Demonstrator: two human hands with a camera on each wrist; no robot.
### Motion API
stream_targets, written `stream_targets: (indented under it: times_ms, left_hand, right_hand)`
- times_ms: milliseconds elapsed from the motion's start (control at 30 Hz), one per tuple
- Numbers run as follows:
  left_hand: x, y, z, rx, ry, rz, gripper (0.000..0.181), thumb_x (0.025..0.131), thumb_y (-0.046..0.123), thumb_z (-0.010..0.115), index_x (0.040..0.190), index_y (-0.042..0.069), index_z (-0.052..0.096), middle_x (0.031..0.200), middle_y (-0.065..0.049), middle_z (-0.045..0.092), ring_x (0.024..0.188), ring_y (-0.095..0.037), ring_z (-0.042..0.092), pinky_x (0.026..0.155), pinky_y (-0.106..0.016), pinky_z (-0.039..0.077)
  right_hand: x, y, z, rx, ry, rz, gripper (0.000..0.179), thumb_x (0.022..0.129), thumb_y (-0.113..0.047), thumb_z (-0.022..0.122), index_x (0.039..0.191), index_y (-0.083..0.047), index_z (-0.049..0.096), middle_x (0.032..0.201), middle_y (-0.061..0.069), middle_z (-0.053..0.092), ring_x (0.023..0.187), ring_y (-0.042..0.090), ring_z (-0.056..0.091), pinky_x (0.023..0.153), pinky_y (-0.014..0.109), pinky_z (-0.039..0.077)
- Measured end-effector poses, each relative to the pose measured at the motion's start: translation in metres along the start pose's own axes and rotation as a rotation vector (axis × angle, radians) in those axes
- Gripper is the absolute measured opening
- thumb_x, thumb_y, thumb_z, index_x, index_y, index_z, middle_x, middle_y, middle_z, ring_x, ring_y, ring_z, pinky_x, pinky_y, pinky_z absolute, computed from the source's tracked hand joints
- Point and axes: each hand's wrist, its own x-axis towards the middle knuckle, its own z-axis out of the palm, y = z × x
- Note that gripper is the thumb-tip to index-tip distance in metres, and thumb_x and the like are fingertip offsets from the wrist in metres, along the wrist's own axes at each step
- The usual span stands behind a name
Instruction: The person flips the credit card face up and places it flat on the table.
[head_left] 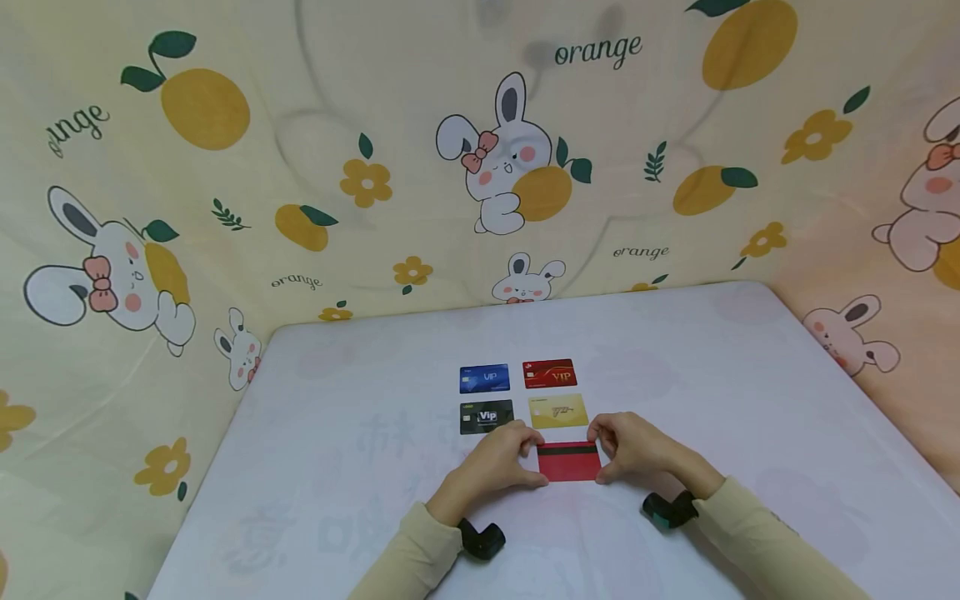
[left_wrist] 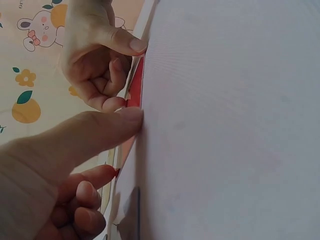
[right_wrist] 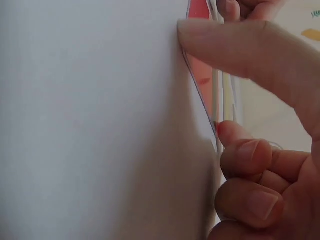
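Observation:
A red card [head_left: 568, 468] with a dark magnetic stripe across its upper part lies face down at the front of a small group of cards. My left hand [head_left: 491, 458] holds it by the left side, index finger at the upper corner and thumb at the lower one. At the right side my right hand [head_left: 636, 450] grips the other two corners the same way. Both wrist views show the thumbs at the near edge of the red card [left_wrist: 136, 85], with the other fingers curled. Seen from the right wrist, the red card [right_wrist: 198, 70] is a thin strip.
Behind the red card lie a black VIP card [head_left: 480, 419], partly covered by the left hand, and a gold card [head_left: 558, 411]. Further back are a blue VIP card [head_left: 484, 378] and a dark red VIP card [head_left: 550, 373]. The white table [head_left: 337, 400] meets a patterned cloth [head_left: 420, 100].

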Motion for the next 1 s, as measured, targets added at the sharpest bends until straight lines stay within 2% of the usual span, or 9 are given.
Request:
stream_targets:
  times_ms: [267,467,733,1000]
  left_hand:
    - [-0.0014,-0.0011,0.0007,0.010,0.010,0.004,0.042,0.071,0.033,0.085,0.104,0.014,0.066,0.080,0.005,0.047,0.077,-0.002,0.044,0.067,-0.015,0.038]
    - [-0.0031,-0.0015,0.0018,0.041,0.016,0.006,0.048,0.071,0.036,0.084,0.111,0.015,0.066,0.090,0.005,0.053,0.083,-0.002,0.046,0.072,-0.015,0.044]
    - [-0.0052,-0.0004,0.0008,0.089,0.039,0.047,0.052,0.072,0.038,0.083,0.116,0.016,0.065,0.102,0.004,0.061,0.093,-0.005,0.052,0.086,-0.019,0.051]
    - [-0.0043,0.0026,0.0018,0.144,0.076,0.094,0.054,0.074,0.040,0.082,0.118,0.017,0.064,0.109,0.002,0.062,0.103,-0.010,0.054,0.095,-0.025,0.050]
  right_hand:
    - [0.0011,-0.0012,0.0010,-0.048,-0.021,0.006,0.046,0.065,-0.023,0.087,0.095,-0.007,0.056,0.066,-0.004,0.046,0.060,0.004,0.043,0.053,0.018,0.034]
    - [0.0003,0.0001,0.0014,-0.044,-0.018,-0.004,0.047,0.065,-0.022,0.086,0.097,-0.007,0.056,0.066,-0.004,0.046,0.060,0.003,0.043,0.053,0.018,0.034]
    - [-0.0009,0.0005,-0.0021,-0.036,-0.015,-0.041,0.047,0.066,-0.022,0.085,0.099,-0.005,0.056,0.066,-0.004,0.045,0.060,0.003,0.042,0.054,0.018,0.033]
    - [-0.0007,-0.0012,-0.0059,-0.035,-0.018,-0.049,0.047,0.066,-0.021,0.085,0.100,-0.005,0.056,0.066,-0.005,0.044,0.060,0.002,0.041,0.054,0.018,0.033]
